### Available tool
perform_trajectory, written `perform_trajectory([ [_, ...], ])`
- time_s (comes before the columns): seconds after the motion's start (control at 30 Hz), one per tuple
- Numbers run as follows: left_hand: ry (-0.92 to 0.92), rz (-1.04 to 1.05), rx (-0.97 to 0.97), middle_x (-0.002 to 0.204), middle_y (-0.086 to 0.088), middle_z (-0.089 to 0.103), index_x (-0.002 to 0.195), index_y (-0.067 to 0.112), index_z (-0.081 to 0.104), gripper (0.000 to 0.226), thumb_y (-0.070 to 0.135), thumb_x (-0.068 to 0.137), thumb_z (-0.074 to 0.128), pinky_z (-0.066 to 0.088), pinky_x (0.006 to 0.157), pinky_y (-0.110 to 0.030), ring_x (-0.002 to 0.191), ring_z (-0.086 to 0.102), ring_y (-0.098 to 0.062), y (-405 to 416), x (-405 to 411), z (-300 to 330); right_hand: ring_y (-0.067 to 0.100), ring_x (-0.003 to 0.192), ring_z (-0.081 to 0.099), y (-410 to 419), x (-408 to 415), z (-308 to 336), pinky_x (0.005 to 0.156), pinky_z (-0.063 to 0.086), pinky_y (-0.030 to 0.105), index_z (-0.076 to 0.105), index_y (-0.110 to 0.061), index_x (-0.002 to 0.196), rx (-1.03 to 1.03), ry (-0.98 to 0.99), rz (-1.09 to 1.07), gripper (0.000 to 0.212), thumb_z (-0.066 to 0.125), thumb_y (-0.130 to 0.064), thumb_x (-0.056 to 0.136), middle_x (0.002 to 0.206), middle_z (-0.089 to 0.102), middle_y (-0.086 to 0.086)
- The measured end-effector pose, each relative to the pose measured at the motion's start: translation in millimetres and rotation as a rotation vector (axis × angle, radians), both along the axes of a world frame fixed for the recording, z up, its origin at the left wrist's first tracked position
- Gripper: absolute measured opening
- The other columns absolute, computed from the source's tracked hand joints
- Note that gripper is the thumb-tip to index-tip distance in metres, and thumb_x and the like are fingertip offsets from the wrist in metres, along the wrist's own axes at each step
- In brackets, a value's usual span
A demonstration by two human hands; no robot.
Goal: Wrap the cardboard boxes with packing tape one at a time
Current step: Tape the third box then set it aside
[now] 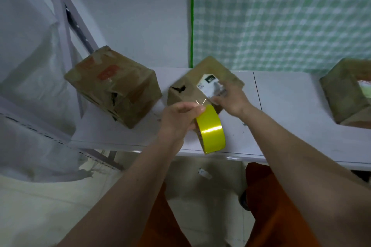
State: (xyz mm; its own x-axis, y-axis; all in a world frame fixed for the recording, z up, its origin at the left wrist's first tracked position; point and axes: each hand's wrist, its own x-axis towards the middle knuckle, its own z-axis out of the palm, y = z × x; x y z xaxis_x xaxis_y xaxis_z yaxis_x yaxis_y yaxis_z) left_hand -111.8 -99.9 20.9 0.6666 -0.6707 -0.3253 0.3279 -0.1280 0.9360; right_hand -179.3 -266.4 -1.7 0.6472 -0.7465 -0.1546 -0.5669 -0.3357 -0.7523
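Tape roll (210, 129), yellow, is gripped in the left hand (178, 118) above the white table (291, 118), just before the middle cardboard box (186, 88). The box's white label (207, 84), its print illegible, is pressed by the right hand (230, 99), fingers fairly straight. Red, unreadable marks are borne by the left box (112, 88).

We note two bare forearms, no sleeves visible below the elbow. We see no rings or watch on the left hand (178, 118) or right hand (230, 99). Orange trousers (281, 216) cover both legs.
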Motion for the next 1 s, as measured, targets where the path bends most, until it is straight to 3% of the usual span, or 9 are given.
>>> perform_trajectory([
  [0.13, -0.133, 0.037, -0.049, 0.078, 0.001, 0.062, 0.077, 0.003, 0.062, 0.012, -0.004, 0.08, 0.071, 0.051, 0.066, -0.034, 0.073, 0.059, -0.014, 10.5, 11.8, -7.0, 0.02, 0.11, 0.056, 36.5, -11.0, -3.3, 0.093, 0.043, 0.029, 0.063, -0.011, 0.116, -0.023, -0.191, -0.108, 0.029, 0.066, -0.019, 0.088, 0.121, 0.061, 0.006],
  [0.27, -0.144, -0.02, -0.029, 0.066, 0.019, 0.064, 0.075, 0.001, 0.062, 0.013, -0.008, 0.082, 0.067, 0.05, 0.053, -0.022, 0.06, 0.06, 0.001, 26.6, 24.2, -15.2, 0.014, 0.087, 0.061, 73.3, -7.9, 2.3, 0.086, 0.048, 0.033, 0.07, -0.009, 0.096, 0.408, -0.45, -0.078, 0.017, 0.064, -0.024, 0.09, 0.091, 0.068, 0.002],
  [0.4, -0.211, -0.021, 0.019, 0.1, 0.01, 0.065, 0.063, 0.023, 0.071, 0.028, 0.0, 0.079, 0.074, 0.054, 0.067, -0.034, 0.087, 0.065, -0.013, 38.5, 24.3, -27.3, 0.023, 0.077, 0.053, 93.9, -3.0, 4.7, 0.07, 0.045, 0.035, 0.065, -0.01, 0.075, 0.538, -0.443, -0.013, 0.011, 0.07, -0.014, 0.084, 0.082, 0.061, 0.013],
  [0.5, -0.23, -0.002, 0.01, 0.111, 0.004, 0.063, 0.063, 0.027, 0.073, 0.027, 0.005, 0.077, 0.078, 0.057, 0.078, -0.048, 0.103, 0.065, -0.026, 45.2, 21.0, -29.3, 0.027, 0.082, 0.052, 99.3, -5.8, 5.2, 0.078, 0.043, 0.039, 0.063, -0.01, 0.07, 0.585, -0.431, -0.011, 0.017, 0.066, -0.009, 0.086, 0.084, 0.06, 0.018],
  [0.6, -0.305, -0.02, 0.024, 0.111, 0.005, 0.064, 0.064, 0.031, 0.073, 0.025, 0.01, 0.076, 0.08, 0.055, 0.085, -0.054, 0.106, 0.064, -0.023, 48.5, 16.7, -24.8, 0.029, 0.081, 0.054, 104.3, -12.9, 8.8, 0.082, 0.044, 0.041, 0.064, -0.008, 0.075, 0.627, -0.427, 0.033, 0.018, 0.06, -0.013, 0.091, 0.084, 0.06, 0.02],
  [0.67, -0.416, -0.035, 0.085, 0.112, 0.009, 0.062, 0.069, 0.029, 0.074, 0.016, 0.016, 0.074, 0.082, 0.052, 0.095, -0.041, 0.108, 0.061, -0.012, 48.3, 13.2, -22.1, 0.026, 0.077, 0.054, 108.4, -18.6, 12.2, 0.079, 0.044, 0.036, 0.063, -0.009, 0.072, 0.644, -0.445, 0.041, 0.022, 0.057, -0.012, 0.093, 0.077, 0.06, 0.016],
  [0.7, -0.491, -0.041, 0.126, 0.114, 0.009, 0.061, 0.07, 0.027, 0.073, 0.013, 0.018, 0.074, 0.082, 0.047, 0.098, -0.025, 0.108, 0.058, -0.008, 47.9, 10.6, -19.6, 0.024, 0.076, 0.054, 109.8, -21.4, 13.5, 0.078, 0.044, 0.033, 0.062, -0.009, 0.071, 0.653, -0.454, 0.04, 0.024, 0.055, -0.011, 0.094, 0.075, 0.059, 0.013],
  [0.77, -0.616, -0.023, 0.184, 0.119, 0.007, 0.059, 0.072, 0.026, 0.072, 0.013, 0.018, 0.073, 0.083, 0.034, 0.088, -0.001, 0.11, 0.056, -0.008, 46.6, 2.2, -13.8, 0.023, 0.08, 0.056, 111.1, -28.0, 16.6, 0.082, 0.045, 0.034, 0.063, -0.007, 0.073, 0.663, -0.463, 0.039, 0.023, 0.054, -0.01, 0.095, 0.079, 0.061, 0.013],
  [1.0, -0.762, -0.025, 0.172, 0.15, 0.001, 0.041, 0.087, 0.018, 0.077, 0.011, 0.018, 0.076, 0.08, 0.02, 0.084, 0.01, 0.128, 0.042, -0.002, 44.3, -33.7, 0.4, 0.024, 0.089, 0.062, 110.4, -56.7, 33.0, 0.095, 0.046, 0.036, 0.067, 0.004, 0.09, 0.667, -0.505, 0.012, 0.019, 0.051, -0.004, 0.095, 0.089, 0.069, 0.014],
])
